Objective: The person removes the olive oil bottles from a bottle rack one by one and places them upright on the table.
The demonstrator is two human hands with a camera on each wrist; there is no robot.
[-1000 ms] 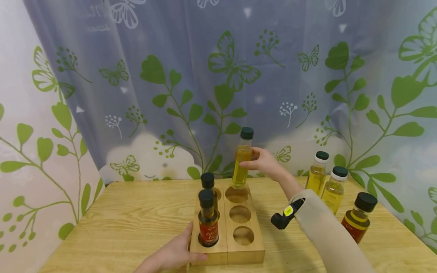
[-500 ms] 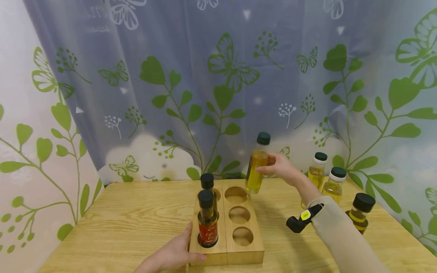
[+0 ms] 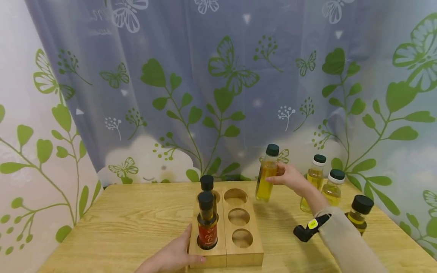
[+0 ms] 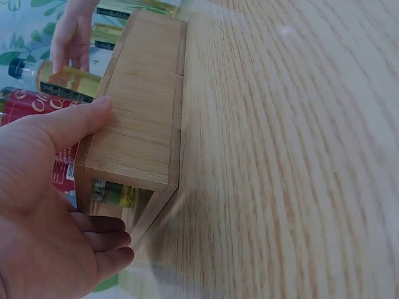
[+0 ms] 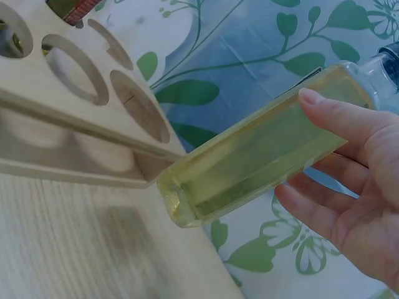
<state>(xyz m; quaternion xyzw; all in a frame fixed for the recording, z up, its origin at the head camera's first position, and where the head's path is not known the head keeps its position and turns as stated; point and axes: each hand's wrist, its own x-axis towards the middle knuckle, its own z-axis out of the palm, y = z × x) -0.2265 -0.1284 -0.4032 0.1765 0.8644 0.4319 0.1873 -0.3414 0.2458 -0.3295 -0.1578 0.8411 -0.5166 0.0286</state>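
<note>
Right hand (image 3: pixel 291 177) gripping bottle (image 3: pixel 264 174), left hand (image 3: pixel 175 251) loosely touching rack (image 3: pixel 239 259)

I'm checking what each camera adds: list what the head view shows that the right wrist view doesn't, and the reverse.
Only the head view shows the left hand touching the wooden rack, and three capped bottles standing off to its right. Only the right wrist view shows the rack's open side. Both show the right hand holding a bottle of yellow liquid, the rack itself, the table and the leaf-patterned curtain.
</note>
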